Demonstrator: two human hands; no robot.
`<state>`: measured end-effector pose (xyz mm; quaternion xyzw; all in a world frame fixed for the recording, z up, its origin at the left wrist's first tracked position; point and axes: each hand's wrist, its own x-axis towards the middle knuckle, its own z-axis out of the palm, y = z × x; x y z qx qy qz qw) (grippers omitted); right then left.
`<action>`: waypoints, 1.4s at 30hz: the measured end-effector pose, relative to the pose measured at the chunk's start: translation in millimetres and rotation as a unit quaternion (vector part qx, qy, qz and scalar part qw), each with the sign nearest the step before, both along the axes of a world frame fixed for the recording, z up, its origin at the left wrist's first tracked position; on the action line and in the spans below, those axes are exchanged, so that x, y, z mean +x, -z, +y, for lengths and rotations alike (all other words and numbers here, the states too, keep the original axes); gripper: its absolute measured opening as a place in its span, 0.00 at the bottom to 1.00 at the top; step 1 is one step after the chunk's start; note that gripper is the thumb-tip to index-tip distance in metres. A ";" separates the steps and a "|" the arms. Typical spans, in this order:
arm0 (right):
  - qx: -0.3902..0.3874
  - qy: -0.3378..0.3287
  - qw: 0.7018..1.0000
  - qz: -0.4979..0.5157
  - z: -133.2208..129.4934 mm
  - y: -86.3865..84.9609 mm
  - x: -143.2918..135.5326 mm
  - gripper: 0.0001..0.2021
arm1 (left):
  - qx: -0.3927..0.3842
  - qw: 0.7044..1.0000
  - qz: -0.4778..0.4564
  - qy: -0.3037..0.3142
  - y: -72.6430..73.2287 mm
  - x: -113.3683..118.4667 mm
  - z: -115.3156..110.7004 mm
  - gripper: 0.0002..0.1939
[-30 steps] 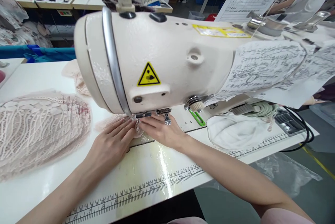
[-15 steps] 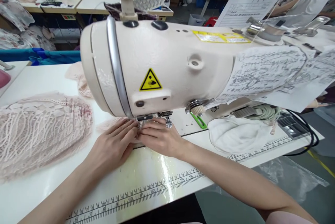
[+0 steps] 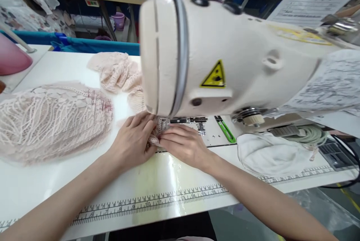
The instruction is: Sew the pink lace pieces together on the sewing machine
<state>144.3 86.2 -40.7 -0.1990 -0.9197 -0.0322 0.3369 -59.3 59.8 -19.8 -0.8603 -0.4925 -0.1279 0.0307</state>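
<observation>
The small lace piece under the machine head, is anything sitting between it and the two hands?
Nothing visible does. The left hand and right hand both rest directly on the small lace piece at the foot of the sewing machine. The machine head overhangs and hides the lace's far edge.

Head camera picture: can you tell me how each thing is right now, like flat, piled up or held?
left hand: pressing on the small lace piece
right hand: fingers flat on the same piece
small lace piece: pinched between both hands under the machine head
sewing machine: upright, needle hidden
pink lace stack: piled, lying flat
white cloth: crumpled
green clip: lying flat
</observation>
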 end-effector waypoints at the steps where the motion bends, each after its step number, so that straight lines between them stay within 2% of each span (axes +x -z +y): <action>1: -0.006 -0.004 1.000 -0.001 -0.3 -0.5 -0.2 0.06 | -0.019 1.000 -0.005 -0.014 0.4 -0.7 1.1 0.16; 6: -0.016 -0.015 1.000 -0.008 -1.9 -4.5 -2.9 0.06 | -0.060 0.997 -0.029 -0.024 5.0 -6.7 3.1 0.14; 12: -0.015 -0.016 1.000 -0.008 -2.5 -6.6 -7.8 0.05 | -0.059 0.996 -0.063 -0.014 9.5 -7.8 0.6 0.27; 16: -0.021 -0.024 0.999 -0.009 -2.3 -6.2 -10.0 0.05 | -0.081 0.994 -0.070 -0.004 8.4 -11.7 0.0 0.32; 21: -0.020 -0.020 1.000 -0.007 -2.8 -7.5 -12.4 0.03 | -0.066 0.995 -0.069 0.015 5.5 -15.4 13.2 0.26; 25: -0.021 -0.021 0.999 -0.020 -2.6 -7.3 -11.9 0.04 | 0.002 0.999 -0.049 -0.008 12.3 -10.9 22.8 0.22; 29: -0.040 -0.022 0.999 -0.025 -2.1 -4.8 -9.9 0.05 | 0.042 0.998 -0.041 -0.019 21.3 -7.9 22.8 0.22; 33: -0.048 -0.020 0.998 -0.026 -2.4 -3.5 -10.1 0.05 | 0.039 0.998 -0.048 -0.018 23.8 -9.0 21.7 0.23; 38: -0.043 -0.021 0.998 -0.030 -3.1 -3.4 -10.8 0.07 | 0.035 0.997 -0.062 -0.023 21.9 -10.1 21.2 0.23; 42: -0.055 -0.043 0.997 -0.045 -2.6 -2.4 -9.0 0.12 | 0.031 0.997 -0.025 -0.065 9.8 -15.6 18.2 0.16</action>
